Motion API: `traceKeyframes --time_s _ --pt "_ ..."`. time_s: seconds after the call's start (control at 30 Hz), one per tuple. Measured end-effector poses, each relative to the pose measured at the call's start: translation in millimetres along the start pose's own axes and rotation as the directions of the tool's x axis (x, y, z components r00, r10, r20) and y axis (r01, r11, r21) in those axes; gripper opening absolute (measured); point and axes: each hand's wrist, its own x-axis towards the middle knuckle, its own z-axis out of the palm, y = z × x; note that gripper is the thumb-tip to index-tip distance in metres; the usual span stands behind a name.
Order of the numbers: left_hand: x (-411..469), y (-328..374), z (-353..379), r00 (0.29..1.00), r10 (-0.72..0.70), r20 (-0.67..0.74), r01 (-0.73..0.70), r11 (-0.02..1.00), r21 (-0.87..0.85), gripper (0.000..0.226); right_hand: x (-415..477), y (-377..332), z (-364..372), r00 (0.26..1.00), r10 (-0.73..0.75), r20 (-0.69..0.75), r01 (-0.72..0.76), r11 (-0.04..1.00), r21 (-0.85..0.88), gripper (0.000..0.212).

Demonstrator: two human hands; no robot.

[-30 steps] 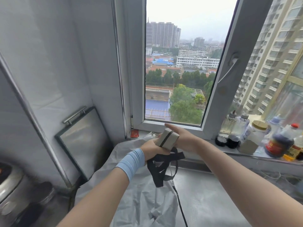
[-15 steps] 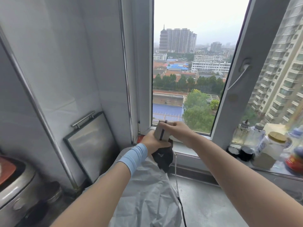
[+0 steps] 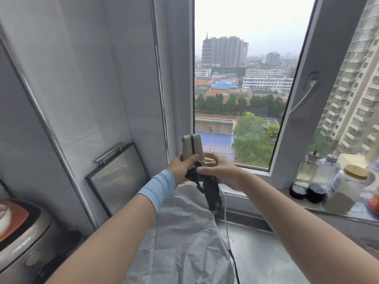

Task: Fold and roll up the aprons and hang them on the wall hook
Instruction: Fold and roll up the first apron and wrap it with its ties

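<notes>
Centre frame: I have raised the rolled apron (image 3: 192, 147) upright, left grip (image 3: 180, 167) wrapped round its base, right grip (image 3: 223, 173) pinching its black straps (image 3: 211, 189). Hanging likely comes next.

The left hand (image 3: 180, 168) covers the rolled apron (image 3: 187, 148) at its base. Jars (image 3: 346, 181) at right are blurred; the lower-left cooker (image 3: 22, 249) is cut off.

rolled apron (image 3: 192, 147): beige, tight compact roll, one black band running along its length, upright, lower end gripped by left hand (image 3: 180, 167), right hand (image 3: 222, 173) at its base, hold unclear | black straps (image 3: 211, 191): bunched, hanging loose beneath the roll | grey apron (image 3: 184, 238): unfolded, crumpled, spread flat below the hands
</notes>
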Motion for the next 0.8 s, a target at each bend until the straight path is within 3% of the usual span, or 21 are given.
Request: traceKeyframes --time_s 0.1,0.17,0.3,0.4,0.5,0.6,0.67,0.8 --pt "9 -4 -12 0.993 0.038 -0.109 -0.036 0.999 0.020 0.044 1 8 10 0.975 -0.083 -0.205 0.041 0.979 -0.201 0.030" --pt "11 -5 -18 0.988 0.041 -0.150 -0.037 0.999 0.029 0.043 1 7 12 0.941 -0.179 -0.286 0.103 0.960 -0.259 0.006" --pt "13 -4 -25 0.972 0.013 -0.233 -0.022 0.999 -0.035 0.035 -1 3 17 0.935 -0.230 -0.272 0.095 0.897 -0.433 0.017" --pt "16 -7 -31 0.971 0.011 -0.238 -0.018 0.999 -0.027 0.037 1 2 23 0.930 -0.222 -0.291 0.086 0.906 -0.415 0.034" --pt "18 -9 -42 0.969 -0.015 -0.245 0.013 1.000 -0.008 0.042 -1 -5 21 0.943 -0.152 -0.294 0.119 0.985 -0.128 0.035" --pt "22 -15 -48 0.979 -0.006 -0.204 0.010 1.000 0.018 0.040 -2 -9 19 0.981 -0.078 -0.178 0.101 0.988 0.119 0.016" --pt "22 -16 -53 0.977 -0.020 -0.213 0.020 1.000 -0.005 0.036 -2 -6 18 0.986 -0.070 -0.148 0.076 0.996 0.036 0.018" --pt "22 -7 -61 0.981 -0.110 -0.159 0.061 0.957 -0.285 0.031 -4 3 11 0.994 0.046 -0.096 -0.066 0.974 -0.218 0.021"
